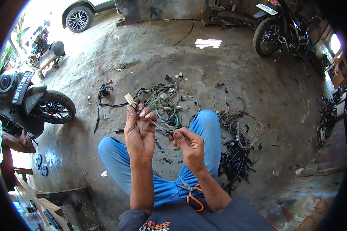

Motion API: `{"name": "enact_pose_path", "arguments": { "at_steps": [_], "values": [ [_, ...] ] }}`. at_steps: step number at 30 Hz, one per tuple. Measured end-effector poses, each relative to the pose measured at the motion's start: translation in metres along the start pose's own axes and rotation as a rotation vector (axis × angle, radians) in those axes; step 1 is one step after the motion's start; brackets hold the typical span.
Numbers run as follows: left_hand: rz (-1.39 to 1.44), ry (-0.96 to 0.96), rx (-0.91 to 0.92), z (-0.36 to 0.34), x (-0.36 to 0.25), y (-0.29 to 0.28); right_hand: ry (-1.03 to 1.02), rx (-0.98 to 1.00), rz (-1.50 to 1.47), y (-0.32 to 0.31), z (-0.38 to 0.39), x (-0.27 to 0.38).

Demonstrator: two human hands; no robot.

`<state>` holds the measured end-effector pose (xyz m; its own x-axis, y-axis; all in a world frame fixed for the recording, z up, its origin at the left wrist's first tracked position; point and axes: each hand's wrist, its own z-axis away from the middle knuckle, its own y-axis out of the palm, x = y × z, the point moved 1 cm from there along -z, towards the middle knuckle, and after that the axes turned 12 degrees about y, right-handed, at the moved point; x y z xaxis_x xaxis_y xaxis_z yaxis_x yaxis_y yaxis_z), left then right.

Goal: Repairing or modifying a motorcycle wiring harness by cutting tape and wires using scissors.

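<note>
A short bundle of wires [160, 126] stretches between my two hands over my knees. At its far left end is a cream plastic connector [130, 100], sticking up past the fingertips of my left hand [140, 129], which is closed round the wires just below it. My right hand [189, 146] pinches the bundle's other end between thumb and forefinger. Scissors with orange handles [189, 190] lie on my lap by my right forearm. On the floor beyond my knees spreads a tangled wiring harness [164, 102] with green and black wires and several connectors.
Right of my knee lie loose wires [254, 133] and a heap of black scraps [235, 165]. Motorcycles stand at left [52, 107] and far right [268, 36]. An air compressor [50, 54] is far left. Near left is a wooden bench [46, 206]; sandals [42, 165] lie beyond it, near another person's limb [19, 142].
</note>
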<state>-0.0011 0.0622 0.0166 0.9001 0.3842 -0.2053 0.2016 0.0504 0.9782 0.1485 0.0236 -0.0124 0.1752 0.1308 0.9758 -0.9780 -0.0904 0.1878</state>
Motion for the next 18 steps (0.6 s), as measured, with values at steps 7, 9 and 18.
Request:
{"name": "enact_pose_path", "arguments": {
  "at_steps": [7, 9, 18],
  "values": [
    [-0.021, -0.035, -0.054, 0.002, 0.002, -0.002, 0.128, 0.047, -0.118, -0.009, 0.0, 0.005],
    [-0.012, -0.037, -0.068, 0.003, 0.003, -0.004, 0.149, 0.074, -0.127, -0.012, -0.002, 0.003],
    [-0.188, -0.109, 0.092, 0.027, 0.014, 0.003, -0.229, -0.127, 0.339, -0.003, -0.004, 0.046]
  ]
}}
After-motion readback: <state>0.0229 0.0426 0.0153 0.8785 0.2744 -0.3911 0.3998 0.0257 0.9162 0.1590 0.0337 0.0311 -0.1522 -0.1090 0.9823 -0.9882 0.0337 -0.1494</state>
